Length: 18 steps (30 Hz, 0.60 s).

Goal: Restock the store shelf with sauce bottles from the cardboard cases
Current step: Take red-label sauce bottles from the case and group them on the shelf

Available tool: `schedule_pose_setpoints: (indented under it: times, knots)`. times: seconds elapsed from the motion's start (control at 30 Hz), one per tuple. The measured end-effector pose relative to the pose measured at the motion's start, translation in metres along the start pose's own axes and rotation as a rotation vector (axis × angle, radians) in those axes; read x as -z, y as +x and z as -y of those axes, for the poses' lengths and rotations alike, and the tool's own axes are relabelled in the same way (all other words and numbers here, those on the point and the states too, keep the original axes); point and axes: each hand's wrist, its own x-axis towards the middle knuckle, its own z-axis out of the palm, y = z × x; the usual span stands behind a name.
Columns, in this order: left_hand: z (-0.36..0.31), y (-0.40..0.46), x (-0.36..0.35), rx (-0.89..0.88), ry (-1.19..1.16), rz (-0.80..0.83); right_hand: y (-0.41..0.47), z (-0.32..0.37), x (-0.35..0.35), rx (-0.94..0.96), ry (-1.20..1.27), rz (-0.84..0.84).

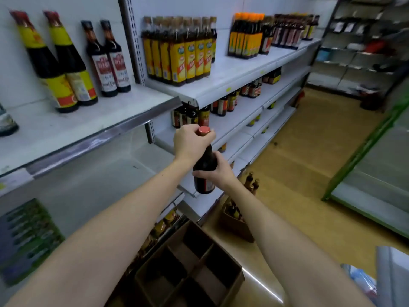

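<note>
A yellowish floor [309, 156] runs between white wall panels [66, 9] and a green-edged display unit [363, 151].

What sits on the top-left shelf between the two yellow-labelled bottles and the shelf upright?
In the head view, two slim dark bottles with red-and-white labels stand side by side there.

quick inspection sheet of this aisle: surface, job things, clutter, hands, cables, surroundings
surface: white shelf partly stocked with bare stretches
job's things: dark sauce bottle with red cap held in the air; open cardboard case below, its visible cells look empty; second case on the floor holds bottles
clutter: green pack on a low shelf
grippers: left hand grips the bottle's neck, right hand holds its body
cables: nothing seen
surroundings: yellowish floor, more shelving beyond
</note>
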Motion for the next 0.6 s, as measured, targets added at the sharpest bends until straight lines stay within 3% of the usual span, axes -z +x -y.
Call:
schedule_pose_setpoints:
  times: [0.13, 0.23, 0.33, 0.43, 0.6]
  knots:
    - [-0.019, 0.016, 0.016, -0.044, -0.162, 0.200, -0.013, 0.029, 0.024, 0.003, 0.035, -0.075]
    - [-0.014, 0.020, 0.012, 0.077, -0.317, 0.301, -0.018, 0.040, 0.042, 0.022, 0.159, -0.198]
    - [-0.008, 0.007, -0.004, 0.143, -0.301, 0.332, -0.026, 0.051, 0.063, 0.020, 0.304, -0.284]
    - [-0.018, -0.003, -0.024, 0.182, -0.324, 0.481, -0.026, 0.061, 0.088, 0.060, 0.387, -0.301]
    - [-0.055, 0.007, -0.063, 0.334, -0.587, 0.587, -0.013, 0.071, 0.127, 0.158, 0.545, -0.308]
